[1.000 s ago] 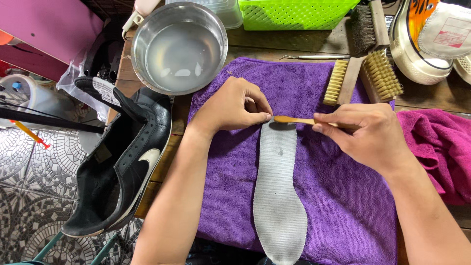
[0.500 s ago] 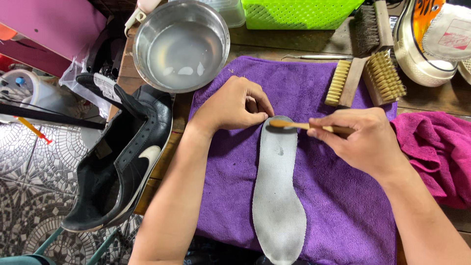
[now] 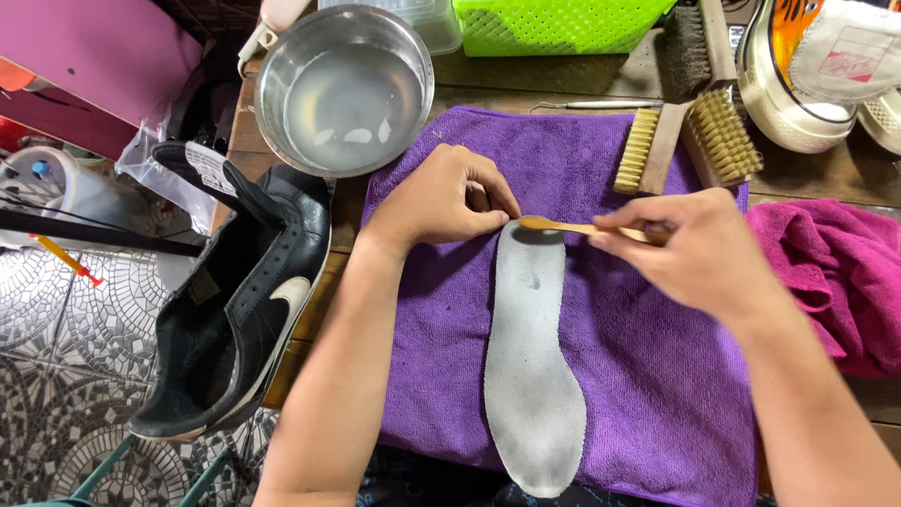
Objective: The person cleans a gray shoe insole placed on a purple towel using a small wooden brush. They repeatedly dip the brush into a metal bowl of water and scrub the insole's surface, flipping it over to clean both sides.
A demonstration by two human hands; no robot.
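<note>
A grey shoe insole [image 3: 530,366] lies lengthwise on a purple towel [image 3: 657,376]. My left hand [image 3: 446,197] presses down on the insole's far end with curled fingers. My right hand [image 3: 699,249] pinches a small wooden-handled brush [image 3: 572,226], and the brush head rests on that same far end, just beside my left fingertips.
A metal bowl of cloudy water [image 3: 343,89] stands at the back left. A black shoe [image 3: 235,310] hangs over the table's left edge. Two bristle brushes [image 3: 690,136], a green basket [image 3: 554,23], a white sneaker [image 3: 817,75] and a pink cloth [image 3: 835,272] lie around the towel.
My right hand has slid the small brush leftward, from the insole's right edge onto its far end. My left hand has stayed pressed in place.
</note>
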